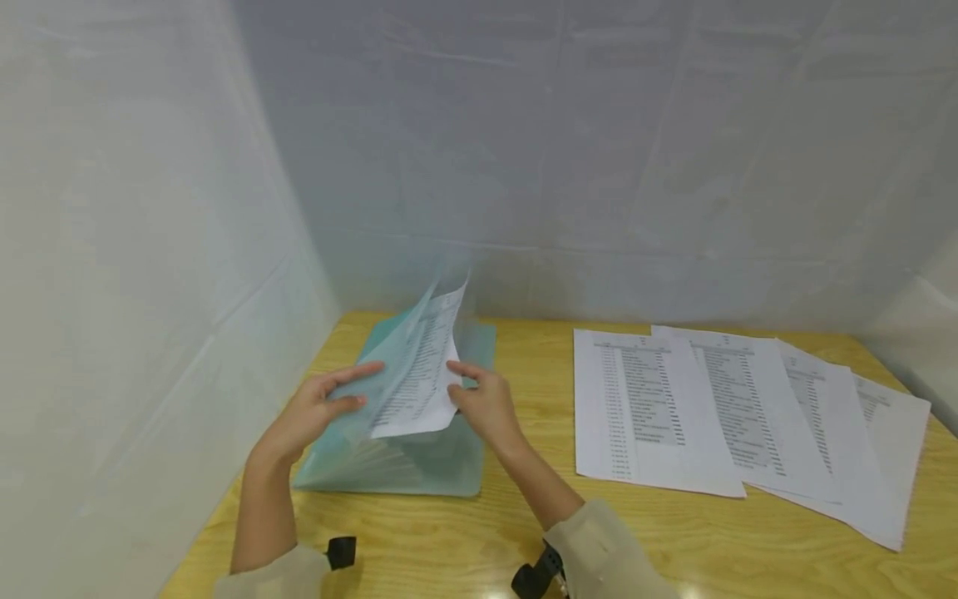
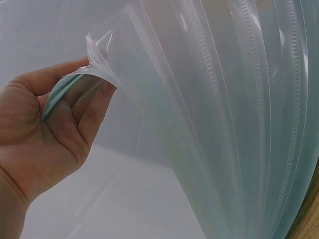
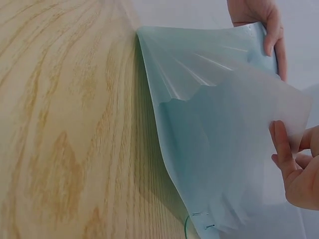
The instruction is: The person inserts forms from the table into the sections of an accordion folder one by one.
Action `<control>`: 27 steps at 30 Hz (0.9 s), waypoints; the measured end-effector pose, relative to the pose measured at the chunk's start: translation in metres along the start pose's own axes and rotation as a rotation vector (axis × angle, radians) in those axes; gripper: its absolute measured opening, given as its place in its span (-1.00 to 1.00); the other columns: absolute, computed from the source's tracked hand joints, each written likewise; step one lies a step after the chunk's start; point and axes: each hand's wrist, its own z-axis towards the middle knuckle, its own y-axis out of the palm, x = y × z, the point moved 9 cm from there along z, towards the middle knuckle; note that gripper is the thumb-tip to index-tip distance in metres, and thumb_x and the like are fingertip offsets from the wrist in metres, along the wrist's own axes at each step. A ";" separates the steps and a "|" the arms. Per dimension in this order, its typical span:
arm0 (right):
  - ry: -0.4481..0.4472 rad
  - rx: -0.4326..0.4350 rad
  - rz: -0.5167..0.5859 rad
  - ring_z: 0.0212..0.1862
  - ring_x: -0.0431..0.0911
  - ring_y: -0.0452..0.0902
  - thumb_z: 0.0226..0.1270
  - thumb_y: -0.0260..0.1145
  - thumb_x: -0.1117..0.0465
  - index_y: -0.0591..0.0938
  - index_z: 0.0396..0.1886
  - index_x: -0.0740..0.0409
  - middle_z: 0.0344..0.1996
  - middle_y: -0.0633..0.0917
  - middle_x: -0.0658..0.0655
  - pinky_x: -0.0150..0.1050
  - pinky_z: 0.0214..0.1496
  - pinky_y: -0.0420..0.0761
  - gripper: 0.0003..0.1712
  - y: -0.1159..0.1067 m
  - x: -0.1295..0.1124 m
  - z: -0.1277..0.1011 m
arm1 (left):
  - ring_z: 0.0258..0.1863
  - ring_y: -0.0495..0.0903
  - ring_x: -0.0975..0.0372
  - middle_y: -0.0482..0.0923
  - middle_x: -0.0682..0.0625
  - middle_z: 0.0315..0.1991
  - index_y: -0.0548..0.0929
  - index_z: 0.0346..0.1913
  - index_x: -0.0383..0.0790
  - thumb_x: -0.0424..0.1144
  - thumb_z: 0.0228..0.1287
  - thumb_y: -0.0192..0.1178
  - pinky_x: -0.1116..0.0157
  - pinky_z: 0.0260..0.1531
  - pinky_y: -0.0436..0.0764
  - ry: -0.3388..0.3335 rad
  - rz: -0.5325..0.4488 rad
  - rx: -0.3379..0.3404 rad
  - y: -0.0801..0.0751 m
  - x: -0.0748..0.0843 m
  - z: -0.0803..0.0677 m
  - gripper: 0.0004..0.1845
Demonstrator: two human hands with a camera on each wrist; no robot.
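A light-green clear-pocket folder (image 1: pixel 449 478) lies open on the table, its pockets fanned out in the left wrist view. On its left side, my left hand (image 1: pixel 310 412) grips the lifted cover and pockets (image 2: pixel 214 99), bending their edge between thumb and fingers. My right hand (image 1: pixel 486 406) pinches the right edge of a printed paper sheet (image 1: pixel 437 395), thumb on the near face. A translucent pocket covers the sheet's left part, while its right strip shows bright white. In the right wrist view, the right hand (image 3: pixel 301 169) holds the raised sheet's edge above the folder's back part.
To the right, several printed sheets (image 1: pixel 651 408) lie overlapping in a fan on the wooden table (image 1: pixel 539 516). White plastic sheeting (image 1: pixel 479 150) rises behind the table, with another such wall (image 1: pixel 150 333) close on the left.
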 end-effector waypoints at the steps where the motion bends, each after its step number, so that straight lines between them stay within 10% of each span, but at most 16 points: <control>1: 0.002 -0.003 -0.002 -0.54 -0.16 0.58 0.17 0.21 0.36 0.60 0.03 0.28 -0.34 0.68 0.20 -0.34 -0.53 0.53 -0.62 0.001 0.000 0.000 | 0.34 -0.05 0.00 0.20 -0.20 0.30 0.36 0.26 -0.37 -0.42 0.31 0.05 -0.11 0.17 0.09 0.000 0.001 0.001 0.000 0.000 0.000 -0.55; 27: 0.154 -0.036 0.117 -0.35 0.01 0.60 0.21 0.18 0.44 0.48 0.16 0.31 0.01 0.52 0.30 -0.23 -0.27 0.59 -0.53 -0.024 0.011 0.038 | 0.35 -0.06 -0.01 0.20 -0.19 0.30 0.37 0.26 -0.35 -0.43 0.31 0.04 -0.13 0.16 0.07 0.004 -0.031 0.001 -0.001 0.000 -0.001 -0.55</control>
